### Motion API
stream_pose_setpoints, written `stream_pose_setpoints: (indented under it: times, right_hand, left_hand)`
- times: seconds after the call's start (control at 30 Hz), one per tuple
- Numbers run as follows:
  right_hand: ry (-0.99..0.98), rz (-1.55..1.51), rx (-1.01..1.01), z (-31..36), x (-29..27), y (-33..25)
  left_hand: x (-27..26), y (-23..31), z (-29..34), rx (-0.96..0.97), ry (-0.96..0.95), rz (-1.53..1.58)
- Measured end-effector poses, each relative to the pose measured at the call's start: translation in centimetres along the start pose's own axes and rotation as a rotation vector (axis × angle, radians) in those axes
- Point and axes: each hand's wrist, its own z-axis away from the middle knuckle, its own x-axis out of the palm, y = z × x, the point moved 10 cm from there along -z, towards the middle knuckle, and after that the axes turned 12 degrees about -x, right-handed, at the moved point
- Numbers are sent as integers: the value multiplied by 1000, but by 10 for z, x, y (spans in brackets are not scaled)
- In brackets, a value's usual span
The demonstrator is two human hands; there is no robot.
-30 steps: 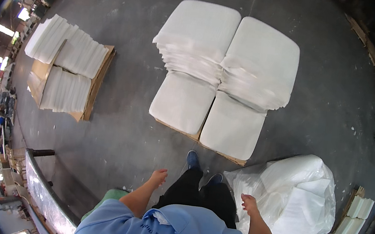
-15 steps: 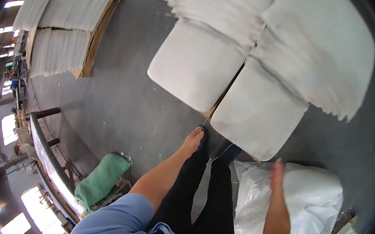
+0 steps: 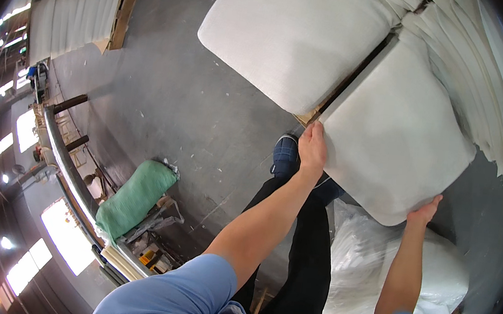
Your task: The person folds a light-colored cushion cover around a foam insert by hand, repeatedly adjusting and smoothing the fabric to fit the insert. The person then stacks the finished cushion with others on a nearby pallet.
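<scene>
A white pad [image 3: 395,129] with rounded corners lies on top of the near right stack. My left hand [image 3: 314,148] is closed at its left near corner, some of the fingers hidden by the pad's edge. At the right near edge my right hand [image 3: 423,210] grips the same pad, fingertips pointing away from me. Beside it, across a narrow dark gap, lies another white pad [image 3: 288,38] that neither hand touches. A bit of brown pallet [image 3: 309,115] shows at the gap's near end.
Fanned white sheets [image 3: 486,77] stand at the far right. Bagged white material in clear plastic [image 3: 355,278] lies near my legs. At the left are a green bundle [image 3: 137,197], a long metal rail [image 3: 66,165] and another pallet stack [image 3: 72,22].
Both hands have moved forward and right onto the near right pad, which they were apart from before. The view has shifted closer to the stacks.
</scene>
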Motion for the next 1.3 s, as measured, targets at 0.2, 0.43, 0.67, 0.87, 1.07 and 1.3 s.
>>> stream_pose_setpoints:
  times: [0.2,0.43,0.67,0.87,1.07,1.3]
  right_hand:
    - [-76,-88,-78,-5,-9,-25]
    - [-180,-24,20,-28,2,-5]
    - [-241,1,19,-39,12,-2]
    - [-180,-80,28,-26,6,19]
    - [-228,-92,76,-21,38,25]
    - [-76,110,55,-45,4,-9]
  left_hand:
    - [29,-10,-10,-24,-108,38]
    - [26,-24,-48,-42,-74,-149]
    - [49,-43,-68,-313,-364,235]
    - [50,-43,-54,-428,-266,301]
    - [7,-27,-78,-259,-136,66]
    - [-116,-3,-55,-122,-159,-544]
